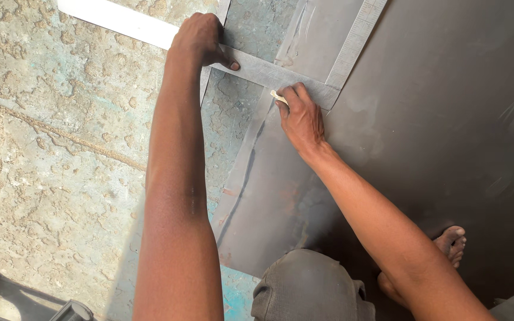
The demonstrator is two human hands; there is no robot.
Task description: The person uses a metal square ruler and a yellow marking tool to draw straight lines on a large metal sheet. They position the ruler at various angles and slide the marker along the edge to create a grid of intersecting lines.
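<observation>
My left hand (200, 38) presses down on the long arm of a steel framing square (269, 72), thumb flat on the blade. The square lies across the edge of a large dark metal sheet (435, 137), its other arm (352, 44) running up and away. My right hand (301, 119) pinches a small piece of white chalk (278, 97), with the tip against the sheet just below the square's edge. A faint pale line runs down the sheet's left side.
Rough, pitted concrete floor (55, 137) fills the left. My knee (307, 285) and bare foot (450, 244) rest on the sheet at the bottom. A dark object (7, 297) sits in the bottom left corner.
</observation>
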